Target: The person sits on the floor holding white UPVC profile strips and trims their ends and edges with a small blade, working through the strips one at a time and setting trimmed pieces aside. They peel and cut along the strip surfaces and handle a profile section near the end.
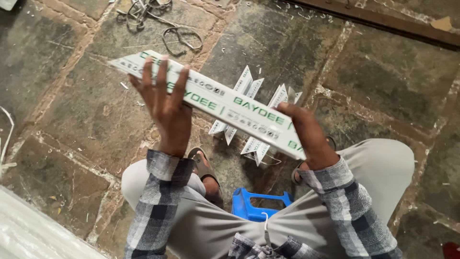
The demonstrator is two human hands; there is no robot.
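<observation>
Above the stone floor (96, 115), long white plastic strip with green print (211, 103) held level: left hand (165, 108) fingers spread over top, right hand (306, 132) clamped on near end, steadying; cut offcuts (249, 86) below.

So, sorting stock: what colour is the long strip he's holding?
White strip with green lettering, clearest in the head view.

The long white strip (211, 103) held between the left hand (165, 108) and right hand (306, 134) looks like smooth plastic with a slight sheen and printed green lettering. Cut pieces (249, 84) just beyond the hands share that finish. The floor (383, 72) is rough, matt stone slabs. The sleeves (155, 192) are soft checked cloth; the stool (254, 204) below the hands is glossy blue plastic.
</observation>
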